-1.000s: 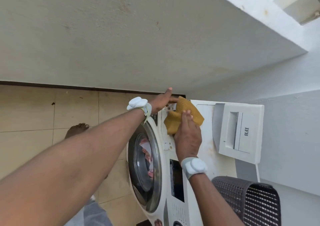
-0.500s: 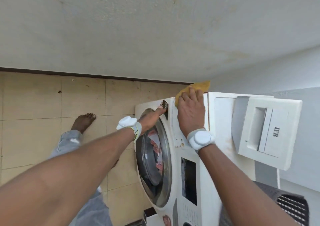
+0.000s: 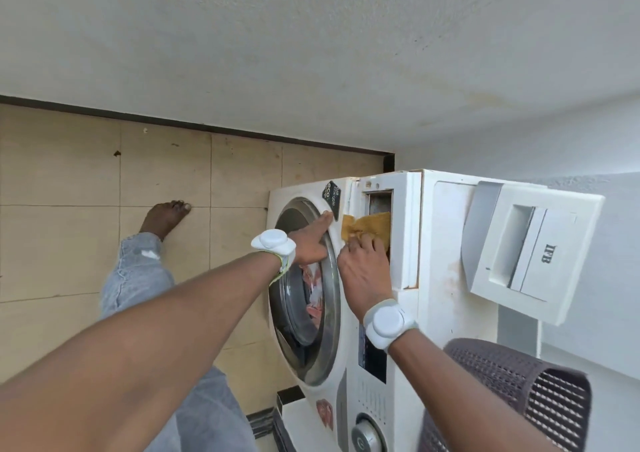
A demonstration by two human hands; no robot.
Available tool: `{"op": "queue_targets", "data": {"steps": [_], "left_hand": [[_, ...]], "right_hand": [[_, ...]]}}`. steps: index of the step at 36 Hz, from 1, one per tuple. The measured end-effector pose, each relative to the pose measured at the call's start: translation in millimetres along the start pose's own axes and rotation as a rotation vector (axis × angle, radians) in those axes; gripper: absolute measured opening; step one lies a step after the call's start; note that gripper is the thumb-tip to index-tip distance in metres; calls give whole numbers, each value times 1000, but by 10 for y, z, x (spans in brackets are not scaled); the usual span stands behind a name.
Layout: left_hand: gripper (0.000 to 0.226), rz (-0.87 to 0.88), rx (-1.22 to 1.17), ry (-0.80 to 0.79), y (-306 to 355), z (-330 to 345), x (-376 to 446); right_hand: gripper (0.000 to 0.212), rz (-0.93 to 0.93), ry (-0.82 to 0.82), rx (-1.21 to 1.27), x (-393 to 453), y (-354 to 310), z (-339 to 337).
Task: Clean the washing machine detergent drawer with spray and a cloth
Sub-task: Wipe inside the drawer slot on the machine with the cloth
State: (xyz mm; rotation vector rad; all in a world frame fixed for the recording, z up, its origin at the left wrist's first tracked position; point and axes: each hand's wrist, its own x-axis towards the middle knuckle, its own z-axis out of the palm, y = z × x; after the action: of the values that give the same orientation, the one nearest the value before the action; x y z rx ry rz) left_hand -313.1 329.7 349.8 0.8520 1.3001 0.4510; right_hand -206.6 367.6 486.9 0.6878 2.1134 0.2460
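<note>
The drawer (image 3: 530, 247) lies pulled out on top of the washer (image 3: 440, 278), near the basket (image 3: 519, 389), apparently so its empty slot (image 3: 379, 202) can be wiped. The right hand (image 3: 365, 264) pinches the cloth (image 3: 367, 225) in curled fingers and pushes it into the slot, wrist bent, arm stretched forward. The left hand (image 3: 311, 240) rests flat with straight fingers on the door (image 3: 304, 292) rim, likely bracing the reach. No spray is in view

A home laundry corner: a white front-loading washing machine (image 3: 346, 278) with clothes behind its door stands on beige floor tiles (image 3: 104, 181), a dark laundry basket (image 3: 519, 389) on top.
</note>
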Motion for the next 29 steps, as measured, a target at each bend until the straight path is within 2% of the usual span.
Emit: {"op": "queue_targets", "data": {"steps": [2, 6, 10, 15, 19, 23, 25, 29], "left_hand": [[96, 6, 37, 5, 51, -29, -15], [92, -35, 78, -17, 123, -99, -11], [97, -39, 125, -15, 157, -94, -19], [104, -34, 101, 10, 157, -77, -47], [103, -29, 39, -2, 130, 2, -35], [113, -58, 103, -17, 145, -50, -127], [110, -55, 118, -13, 197, -53, -191], [119, -52, 138, 14, 170, -35, -131]], "right_hand": [[31, -14, 9, -41, -92, 30, 18], [59, 1, 63, -30, 45, 44, 145], [71, 54, 98, -13, 295, 42, 200], [63, 149, 219, 1, 614, 11, 33], [45, 97, 127, -85, 258, -126, -37], [22, -8, -6, -162, -334, -279, -11], [30, -1, 13, -190, -502, -308, 32], [59, 58, 59, -175, -558, -330, 186]]}}
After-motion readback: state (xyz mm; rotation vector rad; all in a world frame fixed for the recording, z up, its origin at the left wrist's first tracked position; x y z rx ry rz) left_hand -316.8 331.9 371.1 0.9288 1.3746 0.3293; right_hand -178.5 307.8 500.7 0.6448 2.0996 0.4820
